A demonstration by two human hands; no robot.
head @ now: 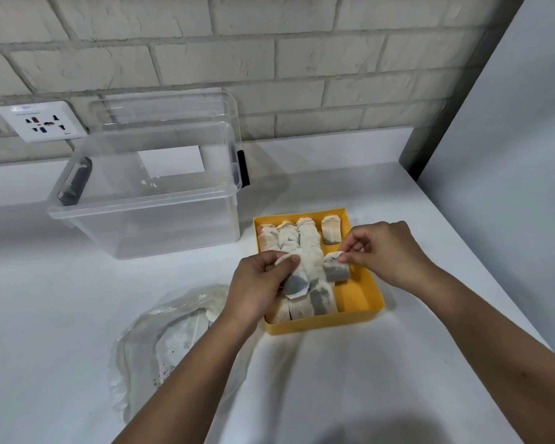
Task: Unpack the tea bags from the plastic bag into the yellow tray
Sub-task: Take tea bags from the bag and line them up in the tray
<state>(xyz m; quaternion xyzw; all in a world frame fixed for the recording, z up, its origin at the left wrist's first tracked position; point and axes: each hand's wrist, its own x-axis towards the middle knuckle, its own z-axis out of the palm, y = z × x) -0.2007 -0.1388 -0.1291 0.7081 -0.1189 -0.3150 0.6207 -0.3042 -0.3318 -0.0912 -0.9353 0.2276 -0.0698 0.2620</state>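
Note:
A yellow tray sits on the white counter, right of centre, with several tea bags laid in rows along its left and middle. My left hand is over the tray's left edge and grips a tea bag by its top. My right hand pinches the top corner of another tea bag and holds it over the tray's right column. A lone tea bag lies at the tray's far right. The crumpled clear plastic bag lies left of my left forearm, with pale contents inside.
A clear plastic storage box with black latches stands at the back left, its lid leaning on the brick wall. A wall socket is at far left. The counter's right edge runs diagonally beside a pale wall panel.

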